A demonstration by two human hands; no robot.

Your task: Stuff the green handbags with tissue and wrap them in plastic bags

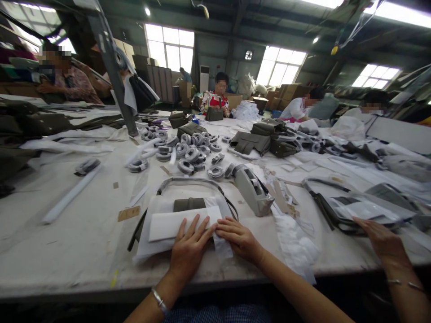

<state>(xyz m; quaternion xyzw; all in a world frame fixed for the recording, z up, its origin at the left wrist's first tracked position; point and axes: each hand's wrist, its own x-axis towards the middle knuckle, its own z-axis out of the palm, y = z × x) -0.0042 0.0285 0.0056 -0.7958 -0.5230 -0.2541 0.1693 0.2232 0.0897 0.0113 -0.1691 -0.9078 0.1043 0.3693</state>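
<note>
White paper, a folded wrapping sheet (175,226), lies under both of the person's hands in the head view, near the front edge of the pale table (84,233). The left hand (188,251) rests flat on the sheet, palm down, fingers spread and straight, gripping nothing. The right hand (239,240) lies just beside it, also palm down, its fingers stretched toward the left and only slightly bent, their tips touching the left hand's fingertips on the sheet's right edge; it closes on nothing that can be seen. The sheet half covers an olive-grey bag (189,204), whose top edge shows just beyond the paper, and the bag's dark strap (197,181) arcs over it and down both sides. A grey tape dispenser (253,188) stands near the right hand, a little farther back on the table. Behind it lies a heap of coiled straps (190,152), well apart from the hands. At the far right a co-worker's hand (380,237) lies open on a stack of clear-wrapped packets (363,208). Other people sit along the table's far side, too blurred to make out their work.
</note>
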